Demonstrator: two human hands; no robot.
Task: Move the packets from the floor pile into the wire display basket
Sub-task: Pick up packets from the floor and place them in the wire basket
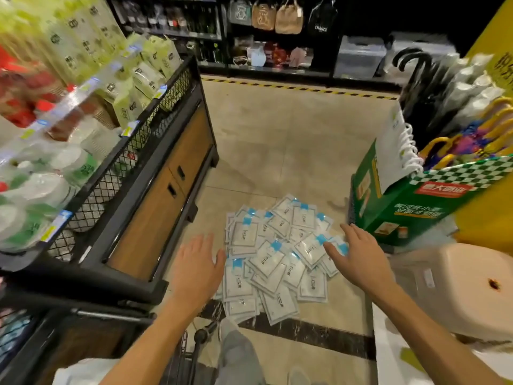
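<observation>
Beige tiled floor (pixel 277 140) of a shop aisle carries a loose pile of white packets (pixel 280 257) with blue tabs, lying near the dark floor stripe. Left hand (pixel 197 268): fingers straight and relaxed, holding nothing, at the pile's left edge. Right hand (pixel 358 257): fingers spread, holding nothing, over the pile's right edge. Wire display basket (pixel 155 112) stands at the floor's left side, stocked with green-and-white bags. Green carton (pixel 410 212) stands right of the pile.

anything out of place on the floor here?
Yes: a pile of white packets lies loose on the floor tiles, overlapping at all angles, while other stock sits on shelves. Both hands, left hand and right hand, hover open over it.
</observation>
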